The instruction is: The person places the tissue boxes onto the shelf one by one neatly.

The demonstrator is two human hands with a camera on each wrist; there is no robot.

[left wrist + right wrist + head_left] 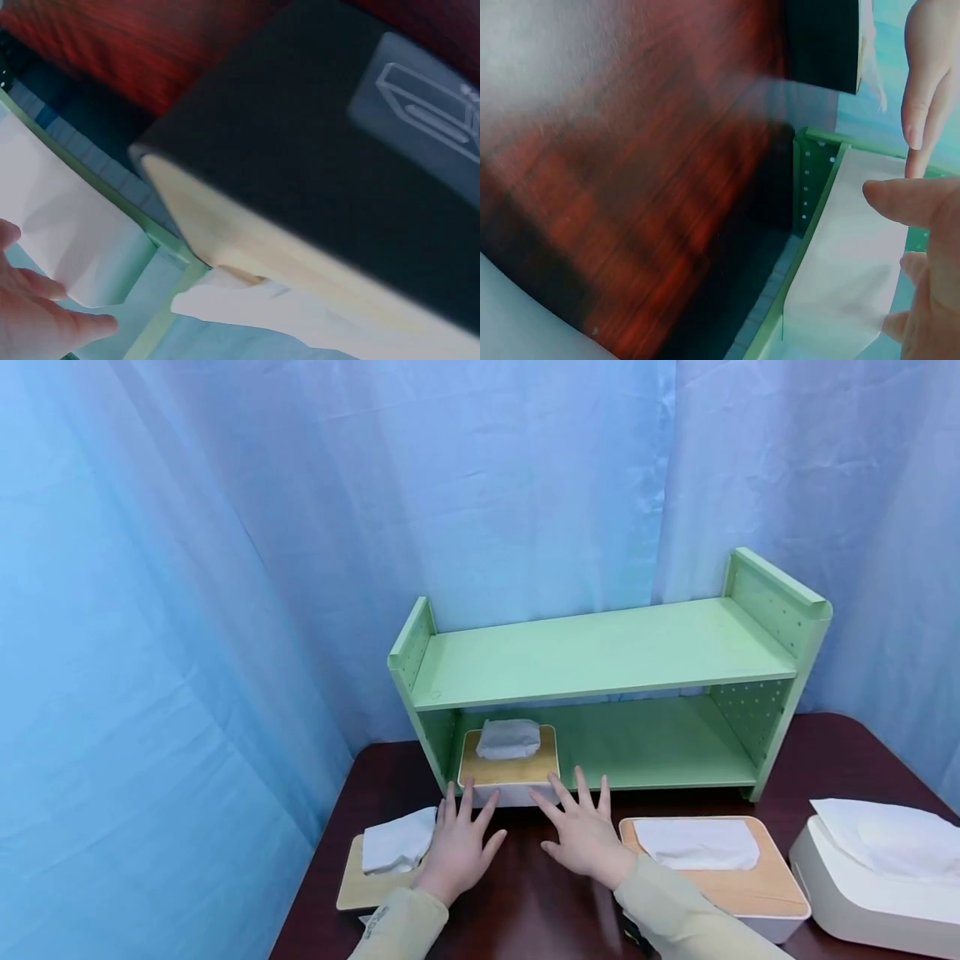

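on the lower shelf of the green rack, at its left end, sits the tissue box with a wooden lid and a tuft of tissue poking up; its white front edge sticks out just past the shelf lip. both hands lie flat in front of it, fingers straight and spread: the left hand touches the front left corner with its fingertips, the right hand touches the front right. neither grips anything.

with only fingertips on the front face, an uneven push could skew the box against the rack's left side panel, or jam it under the upper shelf by its tissue. a sleeve could also brush the second box just left of the left hand, or the third box beside the right wrist on the tabletop.
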